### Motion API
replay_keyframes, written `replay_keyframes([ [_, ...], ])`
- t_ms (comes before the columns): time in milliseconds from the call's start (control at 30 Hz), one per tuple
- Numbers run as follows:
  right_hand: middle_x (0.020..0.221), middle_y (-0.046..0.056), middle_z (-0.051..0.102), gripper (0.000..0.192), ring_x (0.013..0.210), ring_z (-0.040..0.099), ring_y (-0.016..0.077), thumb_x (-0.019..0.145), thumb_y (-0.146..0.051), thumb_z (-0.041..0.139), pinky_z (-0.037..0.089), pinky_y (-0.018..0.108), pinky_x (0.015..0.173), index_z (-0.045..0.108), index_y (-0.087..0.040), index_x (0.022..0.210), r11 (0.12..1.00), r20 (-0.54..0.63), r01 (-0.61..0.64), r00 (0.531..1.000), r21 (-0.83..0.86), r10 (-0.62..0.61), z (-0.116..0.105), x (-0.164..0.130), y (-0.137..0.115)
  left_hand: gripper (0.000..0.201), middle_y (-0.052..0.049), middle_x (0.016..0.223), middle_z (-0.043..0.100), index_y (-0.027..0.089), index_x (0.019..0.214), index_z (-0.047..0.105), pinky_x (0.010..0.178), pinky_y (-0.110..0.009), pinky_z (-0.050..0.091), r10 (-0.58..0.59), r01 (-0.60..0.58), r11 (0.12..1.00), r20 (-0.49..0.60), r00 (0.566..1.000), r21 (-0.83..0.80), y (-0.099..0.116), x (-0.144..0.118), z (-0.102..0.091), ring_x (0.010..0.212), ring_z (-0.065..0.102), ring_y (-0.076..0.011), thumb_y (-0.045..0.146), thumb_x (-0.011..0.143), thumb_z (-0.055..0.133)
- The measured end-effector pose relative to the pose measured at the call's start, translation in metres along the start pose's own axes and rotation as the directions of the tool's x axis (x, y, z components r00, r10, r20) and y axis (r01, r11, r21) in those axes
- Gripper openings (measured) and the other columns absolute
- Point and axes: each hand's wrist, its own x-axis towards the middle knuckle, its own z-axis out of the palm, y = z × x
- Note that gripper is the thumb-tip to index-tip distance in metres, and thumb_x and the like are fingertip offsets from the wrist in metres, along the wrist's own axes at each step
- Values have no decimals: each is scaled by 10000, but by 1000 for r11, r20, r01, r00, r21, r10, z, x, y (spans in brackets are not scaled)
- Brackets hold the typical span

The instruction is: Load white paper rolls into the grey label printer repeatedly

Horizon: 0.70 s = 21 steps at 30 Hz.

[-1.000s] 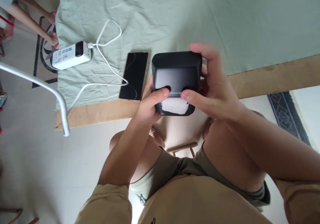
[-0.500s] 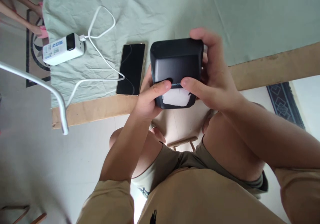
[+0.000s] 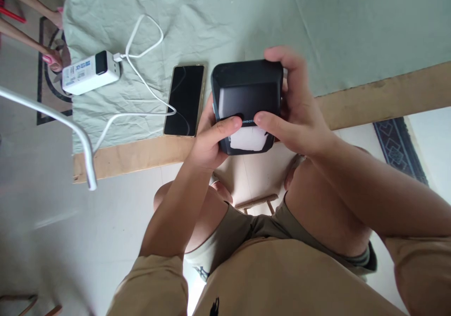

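Observation:
Both hands hold a black label printer (image 3: 250,97) above the table's front edge, with a pale patch on its lower face and partly covered lettering across its middle. My left hand (image 3: 213,137) grips its left side, thumb lying flat on the front beside the lettering. On the opposite side, my right hand (image 3: 299,107) is closed around the printer, its thumb on the face and its index finger at the top right corner. Fingers behind the printer are hidden. Just left of it, a dark-screened smartphone (image 3: 185,100) lies face up on the green cloth.
A white power bank (image 3: 90,73) with a white cable (image 3: 141,74) plugged in lies at the left of the green tablecloth (image 3: 225,20). A thick white curved rod (image 3: 66,121) juts in from the left. Another person's feet (image 3: 52,60) show beyond the table's left edge.
The printer stays in both hands and has shifted very slightly, with its top tilted a little. My right index finger has moved slightly left and down. The other person's near foot has shifted.

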Motion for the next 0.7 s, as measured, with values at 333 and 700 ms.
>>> replay_keyframes([
  [333, 1185, 26, 611, 580, 432, 430, -8, 889, -309, 547, 403, 166, 363, 355, -350, 1435, 999, -16, -30, 999, -27, 30, 1, -3, -5, 406, -65, 953, 764, 183, 974, 697, 925, -395, 576, -160, 131, 975, -156, 975, -178, -1, 4, -11, 1178, 649, -295, 535, 825, 558],
  [700, 1194, 27, 611, 489, 497, 504, 9, 888, -342, 570, 433, 176, 414, 409, -339, 1350, 977, -67, -214, 975, -13, 213, 1, -5, -16, 393, -43, 878, 776, 151, 889, 717, 1074, -347, 500, -206, 131, 941, -220, 954, -312, 4, 9, -3, 1279, 586, -253, 440, 934, 455],
])
